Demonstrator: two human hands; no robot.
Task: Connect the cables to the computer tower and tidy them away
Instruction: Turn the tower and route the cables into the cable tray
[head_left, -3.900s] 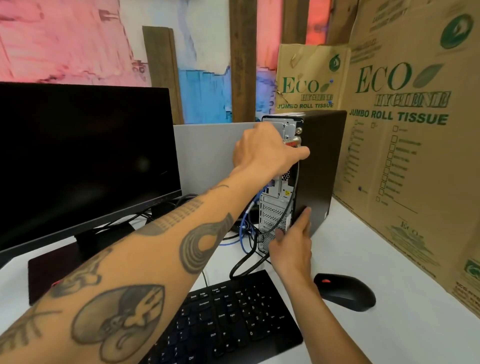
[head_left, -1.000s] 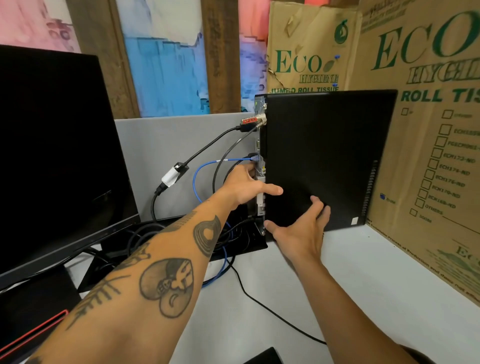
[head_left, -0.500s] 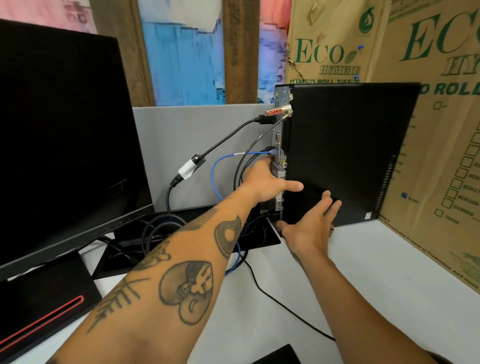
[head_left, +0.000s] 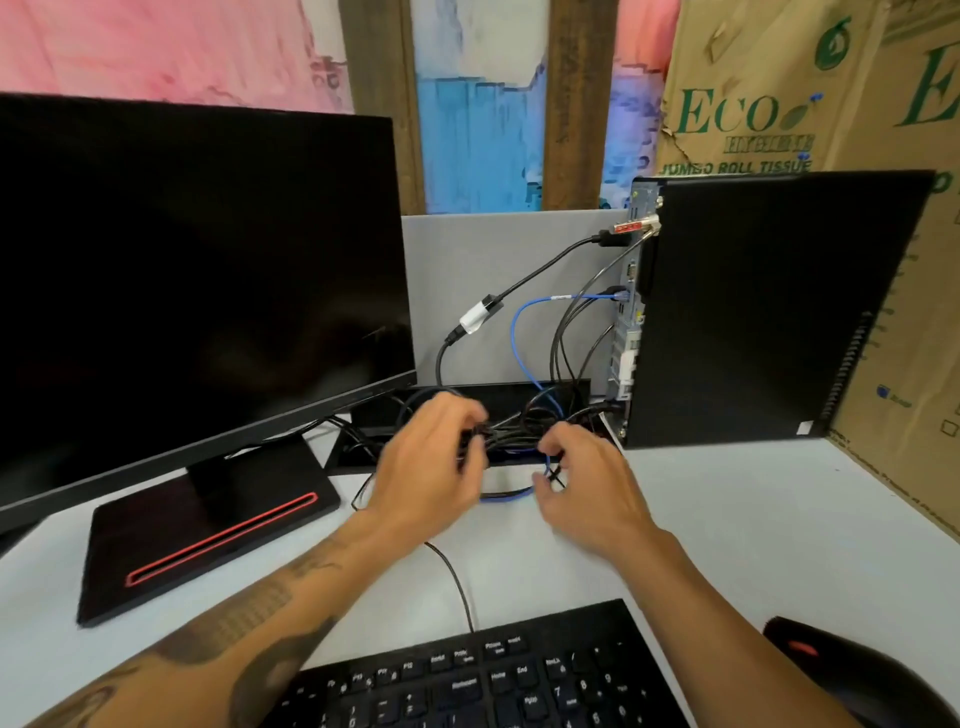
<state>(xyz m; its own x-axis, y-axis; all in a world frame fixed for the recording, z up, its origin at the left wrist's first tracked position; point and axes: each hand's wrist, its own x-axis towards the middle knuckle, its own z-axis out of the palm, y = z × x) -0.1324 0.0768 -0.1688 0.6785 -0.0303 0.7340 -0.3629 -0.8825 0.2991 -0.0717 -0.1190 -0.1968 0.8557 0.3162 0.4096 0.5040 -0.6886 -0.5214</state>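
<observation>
The monitor stands left on the desk, the computer tower right, with a partition panel behind and between them. Cables run from the tower's rear down into what seems a cable tray. The keyboard lies nearest, the mouse to its right.

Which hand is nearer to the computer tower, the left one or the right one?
The right. The right hand is at the loose cables just left of the computer tower, near its lower rear corner. The left hand is farther left, toward the monitor.
</observation>
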